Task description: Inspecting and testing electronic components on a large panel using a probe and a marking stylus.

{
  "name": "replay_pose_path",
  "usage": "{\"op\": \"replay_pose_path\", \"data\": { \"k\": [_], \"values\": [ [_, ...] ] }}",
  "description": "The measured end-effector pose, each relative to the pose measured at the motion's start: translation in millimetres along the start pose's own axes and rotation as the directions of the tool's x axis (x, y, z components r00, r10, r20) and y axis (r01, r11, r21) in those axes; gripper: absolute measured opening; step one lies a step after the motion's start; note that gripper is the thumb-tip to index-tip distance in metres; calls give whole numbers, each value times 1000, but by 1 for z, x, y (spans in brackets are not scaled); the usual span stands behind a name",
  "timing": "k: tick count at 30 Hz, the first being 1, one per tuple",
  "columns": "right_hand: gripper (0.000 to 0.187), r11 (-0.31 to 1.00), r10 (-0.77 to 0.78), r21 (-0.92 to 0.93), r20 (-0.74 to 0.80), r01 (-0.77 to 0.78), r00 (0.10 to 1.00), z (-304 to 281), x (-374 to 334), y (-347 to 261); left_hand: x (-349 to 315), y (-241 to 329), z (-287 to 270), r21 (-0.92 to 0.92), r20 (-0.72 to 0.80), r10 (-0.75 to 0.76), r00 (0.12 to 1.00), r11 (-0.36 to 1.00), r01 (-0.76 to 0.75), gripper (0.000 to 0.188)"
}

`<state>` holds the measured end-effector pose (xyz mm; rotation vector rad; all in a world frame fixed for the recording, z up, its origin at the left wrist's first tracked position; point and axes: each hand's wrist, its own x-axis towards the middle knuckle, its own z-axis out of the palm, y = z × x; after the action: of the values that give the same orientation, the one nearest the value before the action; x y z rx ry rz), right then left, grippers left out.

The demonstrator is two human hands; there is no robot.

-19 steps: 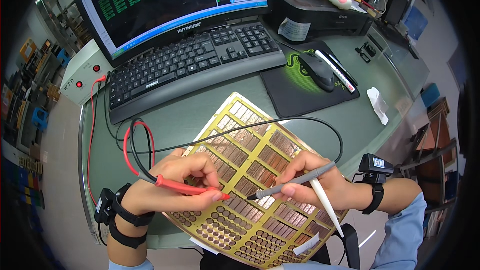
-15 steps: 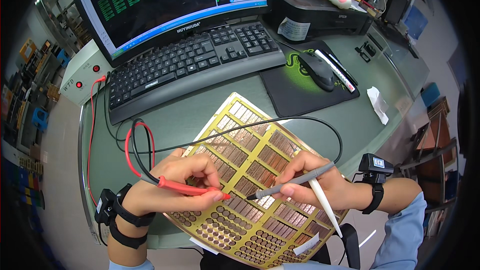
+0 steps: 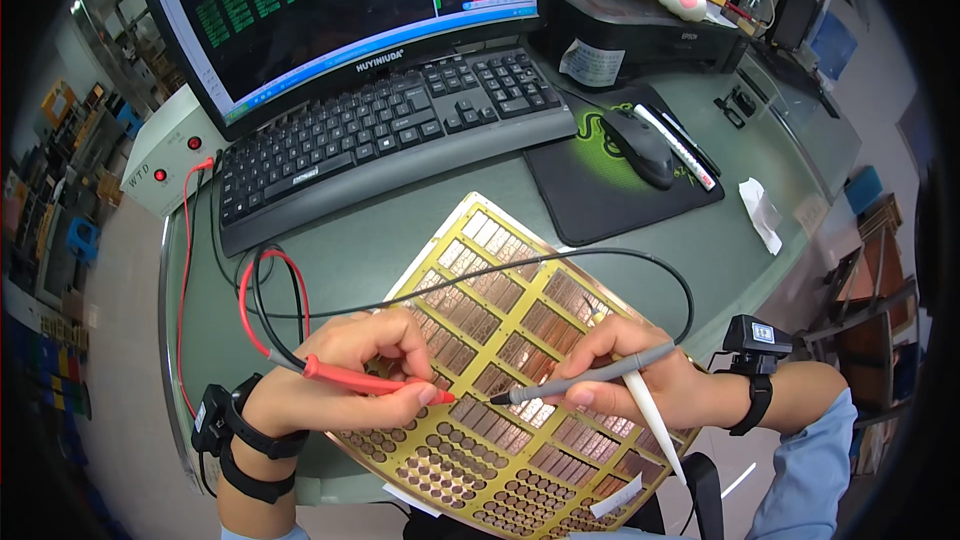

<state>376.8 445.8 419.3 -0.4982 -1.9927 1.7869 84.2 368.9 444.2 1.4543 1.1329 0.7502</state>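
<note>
A yellow-framed circuit board panel (image 3: pixel 452 377) with copper-coloured blocks and round pads lies tilted across the desk's front edge. My left hand (image 3: pixel 365 370) is closed round a red test probe (image 3: pixel 350 380), its tip at the panel's middle. In my right hand (image 3: pixel 635 370) a grey test probe (image 3: pixel 590 373) is pinched, its black tip a short way right of the red one. A white pen-like stick (image 3: pixel 652 418) also sits in the right hand, pointing down toward me. Whether either tip touches the panel I cannot tell.
Behind the panel are a black keyboard (image 3: pixel 390 140), a monitor (image 3: pixel 330 0) and a mouse (image 3: pixel 640 147) on a mouse pad (image 3: pixel 570 210). A grey tester box (image 3: pixel 170 145) feeds the probe leads. The black lead (image 3: pixel 450 283) loops over the panel. Crumpled paper (image 3: pixel 760 215) lies right.
The whole view has shifted slightly, with the desk items a little lower and to the right. Against the panel, both probe tips have moved slightly up. Both hands keep their grip.
</note>
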Motion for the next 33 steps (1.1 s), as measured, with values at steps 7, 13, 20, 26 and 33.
{"op": "replay_pose_path", "data": {
  "k": [7, 13, 20, 26, 33],
  "values": [
    [21, 994, -90, -78, -102, 82, 991, 9, -6, 11, -1, 10, 2, 67, -15, -17, 1000, 998, 18, 16],
    [21, 976, -147, -169, -62, 135, 987, 5, -7, 17, 1, 4, -3, 302, 10, 164, 986, 940, -160, 18],
    [18, 959, -245, -159, -41, 236, 969, -2, -5, 13, -1, 1, -2, 305, 35, 151, 988, 940, -155, 18],
    [20, 958, -235, -146, 95, 247, 967, -8, -3, 10, 0, 5, 1, 409, 27, 169, 985, 898, -165, 19],
    [17, 940, -269, -193, 81, 280, 960, -6, -5, 14, 0, 13, 3, 439, 14, 108, 994, 893, -103, 21]
  ]
}}
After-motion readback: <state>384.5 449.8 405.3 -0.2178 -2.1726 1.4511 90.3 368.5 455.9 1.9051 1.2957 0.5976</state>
